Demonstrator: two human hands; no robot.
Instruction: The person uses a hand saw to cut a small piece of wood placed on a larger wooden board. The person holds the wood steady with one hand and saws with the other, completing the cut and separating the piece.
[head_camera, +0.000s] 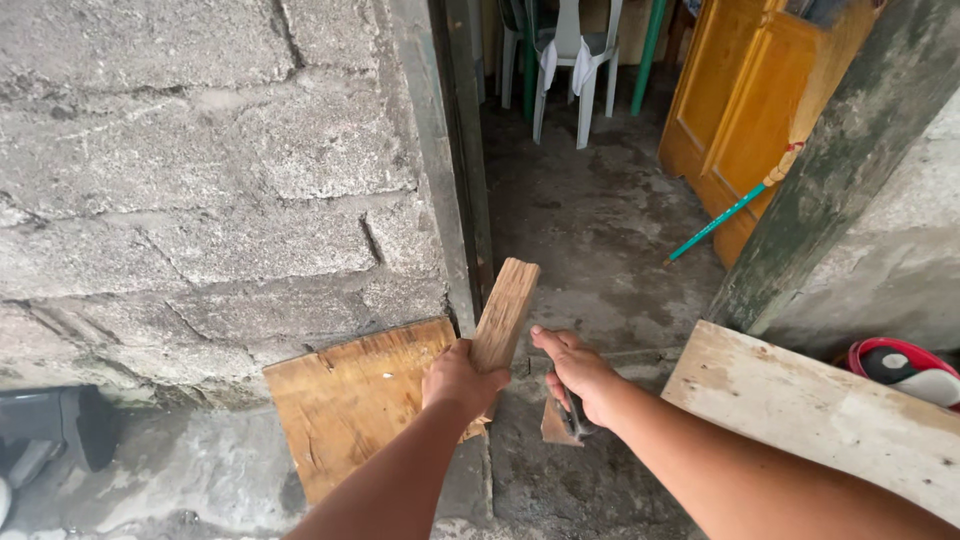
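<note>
Now, left hand (462, 380): grip closed around a wood block (505, 312).
Right hand (580, 375): grip closed on a dark tool (572, 420).
Floor (600, 240): plywood sheet (350, 400) leaning on the wall.

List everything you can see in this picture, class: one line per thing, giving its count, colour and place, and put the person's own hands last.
Wooden block: one, light brown, upright in the left hand at the doorway.
Plywood sheet: one, orange-brown, leaning on the block wall.
Block wall: one, grey, left.
Pale board: one, whitish, lower right.
Wooden door: one, orange, leaning upper right.
Plastic chair: one clearly seen, white, top centre.
Broom handle: one, teal, against the door.
Red and white object: one, far right, kind unclear.
Left hand: grips the block.
Right hand: holds a dark tool, kind unclear.
</note>
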